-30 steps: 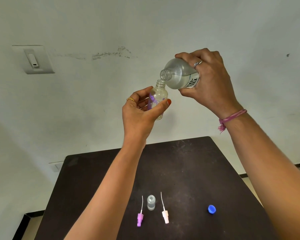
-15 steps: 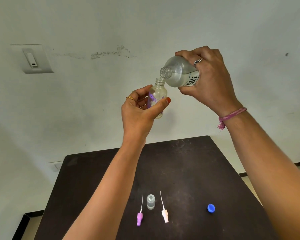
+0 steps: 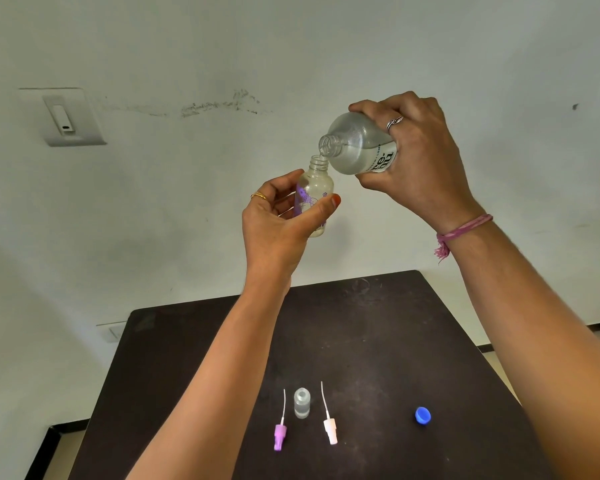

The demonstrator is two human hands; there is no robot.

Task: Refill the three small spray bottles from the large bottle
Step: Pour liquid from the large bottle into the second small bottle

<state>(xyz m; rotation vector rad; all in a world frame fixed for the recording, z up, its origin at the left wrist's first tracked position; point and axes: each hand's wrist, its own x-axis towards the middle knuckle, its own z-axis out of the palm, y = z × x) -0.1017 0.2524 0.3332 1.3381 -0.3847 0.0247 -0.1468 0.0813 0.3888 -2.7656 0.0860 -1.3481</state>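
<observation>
- Right hand grips the tilted large bottle, its mouth just above the small bottle, which the left hand pinches.
- Both look light, slick, clear; hold mid-body.

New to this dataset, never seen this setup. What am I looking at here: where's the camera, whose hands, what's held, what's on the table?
There is no robot: a person works bare-handed, and the single camera sits on their head, looking forward and down, so both arms reach in from the bottom. The left hand holds a small spray bottle upright, its top off. The right hand has its grip on the large bottle, tilted so its mouth sits just above the small one's neck, as if pouring. On the dark table lie a purple spray top, a pale pink spray top, another small open bottle between them, and a blue cap off to the right.
</observation>
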